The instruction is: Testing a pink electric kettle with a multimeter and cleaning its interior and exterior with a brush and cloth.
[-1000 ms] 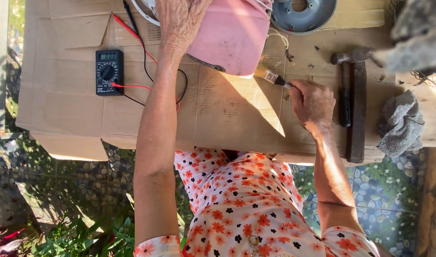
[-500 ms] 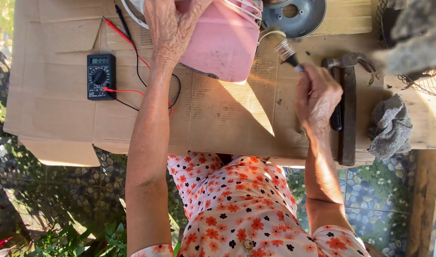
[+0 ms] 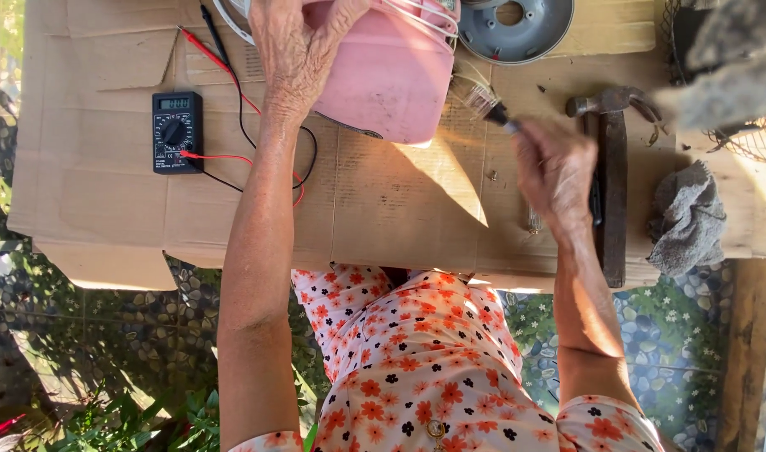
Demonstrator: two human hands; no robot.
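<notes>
My left hand point(image 3: 295, 54) rests on top of a pink plastic housing point(image 3: 391, 71) that stands on flattened cardboard point(image 3: 383, 209). White wire hoops run along the housing's upper edge. My right hand point(image 3: 554, 172) grips a small paintbrush point(image 3: 487, 105), its pale bristles touching the right side of the pink housing. A grey round metal plate point(image 3: 521, 25) with a centre hole lies just beyond the brush.
A black multimeter point(image 3: 177, 131) with red and black leads point(image 3: 240, 109) lies left of my left arm. A hammer point(image 3: 610, 180) lies right of my right hand, a grey rag point(image 3: 688, 219) further right. A small screw point(image 3: 491, 176) sits on the cardboard. Pebble-patterned floor shows below.
My right hand has carried the brush up from the cardboard to the side of the pink housing. My left hand has stayed on the housing.
</notes>
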